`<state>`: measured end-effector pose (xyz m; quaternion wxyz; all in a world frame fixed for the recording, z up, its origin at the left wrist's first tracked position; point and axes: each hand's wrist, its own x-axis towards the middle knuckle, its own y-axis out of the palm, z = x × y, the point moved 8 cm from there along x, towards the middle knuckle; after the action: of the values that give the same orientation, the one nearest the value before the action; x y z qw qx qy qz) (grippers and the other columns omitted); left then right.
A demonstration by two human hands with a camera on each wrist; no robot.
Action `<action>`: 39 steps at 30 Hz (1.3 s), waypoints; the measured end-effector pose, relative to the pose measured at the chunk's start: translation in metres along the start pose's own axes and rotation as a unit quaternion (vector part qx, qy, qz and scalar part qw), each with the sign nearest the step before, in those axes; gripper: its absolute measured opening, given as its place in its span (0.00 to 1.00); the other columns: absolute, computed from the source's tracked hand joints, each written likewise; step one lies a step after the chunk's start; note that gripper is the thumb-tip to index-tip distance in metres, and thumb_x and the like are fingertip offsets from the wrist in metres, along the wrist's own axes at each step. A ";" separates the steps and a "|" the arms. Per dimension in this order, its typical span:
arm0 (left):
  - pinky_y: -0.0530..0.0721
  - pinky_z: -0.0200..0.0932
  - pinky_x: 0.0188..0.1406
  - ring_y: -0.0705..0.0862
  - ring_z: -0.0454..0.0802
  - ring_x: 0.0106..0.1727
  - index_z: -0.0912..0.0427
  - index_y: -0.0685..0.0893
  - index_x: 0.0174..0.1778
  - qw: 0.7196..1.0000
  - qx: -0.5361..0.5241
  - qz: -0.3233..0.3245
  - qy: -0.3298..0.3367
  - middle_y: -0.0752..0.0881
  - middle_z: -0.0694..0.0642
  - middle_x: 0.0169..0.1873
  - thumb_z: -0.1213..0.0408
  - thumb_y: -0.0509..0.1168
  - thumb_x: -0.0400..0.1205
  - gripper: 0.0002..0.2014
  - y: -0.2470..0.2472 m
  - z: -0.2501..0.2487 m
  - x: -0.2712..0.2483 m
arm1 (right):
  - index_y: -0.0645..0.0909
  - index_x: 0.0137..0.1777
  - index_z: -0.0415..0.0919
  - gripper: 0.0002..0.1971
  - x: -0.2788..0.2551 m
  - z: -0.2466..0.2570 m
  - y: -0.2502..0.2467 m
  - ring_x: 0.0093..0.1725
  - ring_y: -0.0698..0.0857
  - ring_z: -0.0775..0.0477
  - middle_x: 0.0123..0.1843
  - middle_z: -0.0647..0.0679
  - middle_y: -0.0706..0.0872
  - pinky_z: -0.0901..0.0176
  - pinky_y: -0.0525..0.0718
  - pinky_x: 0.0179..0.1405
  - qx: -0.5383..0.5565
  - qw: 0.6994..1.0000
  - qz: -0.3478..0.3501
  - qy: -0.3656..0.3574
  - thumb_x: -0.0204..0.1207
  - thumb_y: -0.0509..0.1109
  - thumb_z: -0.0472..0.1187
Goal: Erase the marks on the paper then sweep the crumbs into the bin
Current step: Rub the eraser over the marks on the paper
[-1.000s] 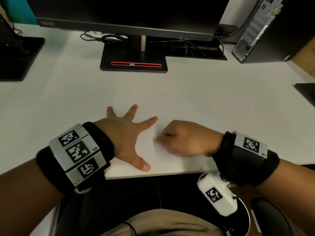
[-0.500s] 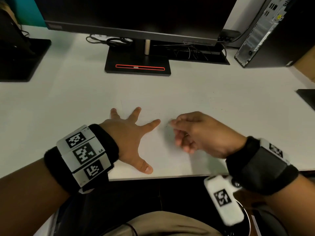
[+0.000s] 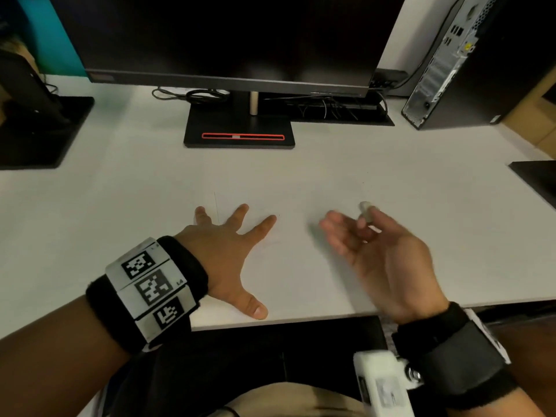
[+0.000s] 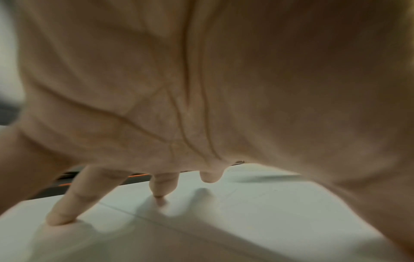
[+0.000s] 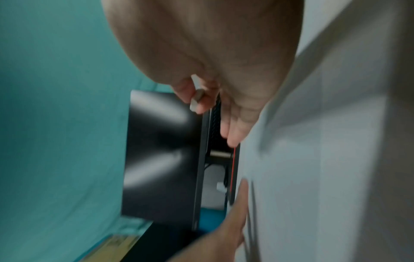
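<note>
A white sheet of paper [image 3: 301, 281] lies on the white desk [image 3: 120, 206] at its front edge. My left hand [image 3: 228, 260] rests flat on the sheet with its fingers spread; the left wrist view shows the fingertips [image 4: 60, 217] pressing down. To the right, my right hand [image 3: 361, 227] hovers above the paper, palm turned upward. It pinches a small pale eraser [image 3: 365, 210] between thumb and forefinger, also seen in the right wrist view as the eraser [image 5: 197, 99]. Marks and crumbs are too faint to make out. The bin is hidden.
A black monitor [image 3: 228, 40] on a stand with a red stripe [image 3: 239, 130] is at the back centre, with cables beside it. A PC tower [image 3: 469, 61] stands back right, a black stand [image 3: 39, 130] at the left, and a dark slab [image 3: 538, 176] at the right edge.
My right hand has lifted off the paper, moved right and turned palm up, still holding the eraser. The left hand has stayed spread on the sheet.
</note>
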<state>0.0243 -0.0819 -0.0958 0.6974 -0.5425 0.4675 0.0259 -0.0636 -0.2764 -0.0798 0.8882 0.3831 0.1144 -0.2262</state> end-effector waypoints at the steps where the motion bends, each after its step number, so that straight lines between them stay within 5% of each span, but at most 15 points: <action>1: 0.65 0.73 0.78 0.34 0.83 0.81 0.25 0.19 0.74 1.000 -0.001 0.000 0.001 0.24 0.45 0.83 0.20 0.72 0.57 0.70 0.000 0.000 0.000 | 0.77 0.41 0.38 0.08 -0.009 -0.015 0.011 0.67 0.87 0.26 0.64 0.23 0.86 0.42 0.86 0.66 -0.025 0.998 0.038 0.037 0.77 0.68 0.41; 4: 0.66 0.73 0.77 0.36 0.85 0.81 0.27 0.19 0.75 1.000 0.000 -0.005 0.005 0.25 0.45 0.84 0.20 0.72 0.56 0.71 0.000 -0.001 0.001 | 0.81 0.47 0.35 0.08 -0.030 -0.071 0.026 0.64 0.89 0.27 0.63 0.22 0.87 0.40 0.87 0.66 -0.136 0.965 0.119 0.191 0.78 0.72 0.41; 6: 0.65 0.74 0.77 0.35 0.84 0.81 0.29 0.18 0.75 1.000 0.001 -0.002 0.004 0.24 0.45 0.83 0.20 0.72 0.56 0.72 0.001 0.000 0.001 | 0.80 0.46 0.33 0.10 -0.019 -0.074 0.019 0.63 0.89 0.27 0.64 0.23 0.87 0.41 0.88 0.64 -0.138 0.958 0.096 0.233 0.77 0.70 0.42; 10: 0.66 0.74 0.77 0.33 0.82 0.82 0.34 0.18 0.77 1.000 -0.006 0.009 -0.007 0.21 0.47 0.82 0.20 0.72 0.55 0.75 0.000 0.000 -0.001 | 0.76 0.35 0.41 0.09 0.036 0.007 -0.026 0.55 0.90 0.32 0.61 0.29 0.83 0.45 0.89 0.58 0.016 0.996 -0.081 0.030 0.77 0.68 0.40; 13: 0.67 0.72 0.77 0.33 0.80 0.82 0.44 0.20 0.81 1.000 0.003 0.013 -0.022 0.18 0.51 0.80 0.20 0.72 0.56 0.77 0.001 0.001 0.001 | 0.75 0.36 0.42 0.14 0.032 0.036 -0.023 0.59 0.87 0.34 0.60 0.34 0.84 0.48 0.88 0.56 0.039 0.996 -0.068 -0.050 0.84 0.64 0.42; 17: 0.67 0.73 0.77 0.33 0.79 0.82 0.53 0.21 0.82 0.999 0.000 0.026 -0.036 0.19 0.54 0.81 0.20 0.72 0.56 0.79 0.002 0.002 0.002 | 0.81 0.39 0.35 0.13 0.000 -0.050 0.028 0.63 0.88 0.29 0.63 0.26 0.87 0.43 0.87 0.63 -0.087 0.977 0.090 0.171 0.80 0.64 0.43; 20: 0.68 0.75 0.76 0.31 0.77 0.83 0.53 0.21 0.81 0.999 0.003 0.027 -0.038 0.19 0.53 0.80 0.18 0.71 0.54 0.80 0.006 0.004 0.001 | 0.85 0.45 0.29 0.17 0.001 -0.072 0.023 0.68 0.87 0.28 0.69 0.25 0.85 0.39 0.85 0.69 -0.150 0.944 0.122 0.267 0.82 0.64 0.44; 24: 0.66 0.74 0.77 0.31 0.74 0.83 0.51 0.21 0.82 0.999 0.010 0.025 -0.040 0.19 0.52 0.81 0.17 0.70 0.54 0.80 0.005 0.005 -0.002 | 0.76 0.35 0.38 0.17 0.054 0.009 -0.029 0.68 0.87 0.26 0.74 0.25 0.81 0.36 0.87 0.60 -0.017 0.992 -0.031 0.120 0.86 0.62 0.44; 28: 0.66 0.72 0.78 0.32 0.75 0.83 0.51 0.21 0.82 0.999 0.018 0.025 -0.036 0.21 0.53 0.81 0.19 0.71 0.55 0.79 0.004 0.005 -0.003 | 0.74 0.36 0.41 0.15 0.060 0.075 -0.059 0.68 0.88 0.31 0.75 0.30 0.82 0.43 0.91 0.60 0.021 0.992 -0.118 -0.047 0.86 0.64 0.42; 31: 0.65 0.71 0.79 0.30 0.74 0.83 0.51 0.21 0.82 0.999 0.017 0.027 -0.030 0.19 0.52 0.81 0.20 0.72 0.56 0.79 0.005 0.006 -0.005 | 0.75 0.35 0.41 0.16 0.041 0.034 -0.011 0.64 0.88 0.31 0.65 0.30 0.85 0.47 0.90 0.59 -0.013 0.999 -0.012 0.027 0.86 0.62 0.43; 34: 0.64 0.70 0.80 0.28 0.72 0.83 0.53 0.20 0.81 0.999 0.013 0.028 -0.031 0.19 0.50 0.80 0.20 0.72 0.55 0.80 0.008 0.007 -0.006 | 0.79 0.38 0.36 0.17 0.016 -0.053 0.041 0.61 0.89 0.29 0.63 0.25 0.87 0.42 0.88 0.63 -0.135 0.969 0.097 0.182 0.89 0.60 0.42; 36: 0.64 0.69 0.80 0.27 0.71 0.82 0.55 0.19 0.80 0.999 0.010 0.030 -0.036 0.18 0.48 0.79 0.19 0.71 0.54 0.81 0.010 0.009 -0.008 | 0.80 0.42 0.34 0.17 0.018 -0.085 0.051 0.61 0.91 0.32 0.62 0.26 0.89 0.44 0.89 0.63 -0.182 0.946 0.113 0.245 0.90 0.61 0.44; 39: 0.64 0.69 0.80 0.26 0.70 0.82 0.56 0.18 0.79 0.998 0.001 0.037 -0.045 0.17 0.47 0.78 0.19 0.70 0.55 0.81 0.014 0.013 -0.013 | 0.78 0.44 0.35 0.17 0.052 -0.070 0.045 0.59 0.92 0.33 0.60 0.27 0.90 0.46 0.90 0.60 -0.126 0.960 0.078 0.237 0.91 0.58 0.46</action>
<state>0.0176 -0.0605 -0.0973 0.7171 -0.5224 0.4551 0.0758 0.0020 -0.2143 -0.1185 0.8917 0.3184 0.3187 -0.0427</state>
